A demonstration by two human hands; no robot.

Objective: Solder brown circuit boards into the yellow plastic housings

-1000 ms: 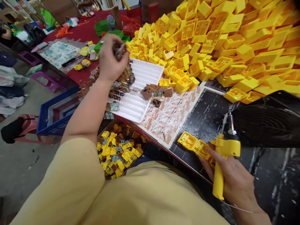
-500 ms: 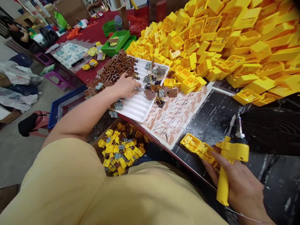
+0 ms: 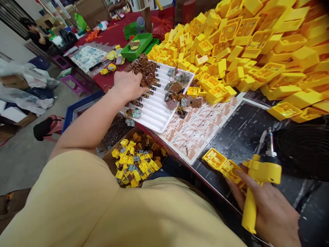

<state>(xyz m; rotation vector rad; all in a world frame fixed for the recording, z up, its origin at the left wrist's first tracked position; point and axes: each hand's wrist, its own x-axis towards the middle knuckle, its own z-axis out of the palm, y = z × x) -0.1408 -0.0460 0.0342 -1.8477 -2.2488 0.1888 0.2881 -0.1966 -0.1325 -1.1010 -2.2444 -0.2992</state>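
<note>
Nearest me, right of the white tray (image 3: 156,111), my right hand (image 3: 275,207) closes around yellow casings (image 3: 214,158) and a yellow soldering gun (image 3: 269,171); its palm is hidden and the gun's cord leaves the frame. Below the tray, my shirt (image 3: 159,216) cuts off part of a cardboard box (image 3: 108,159) of yellow pieces. My left hand (image 3: 130,85), well apart from the right, bends over brown boards (image 3: 146,68) at the tray's left side; I cannot tell whether it grips any. Beyond the tray, a yellow heap (image 3: 231,51) blocks my view.
</note>
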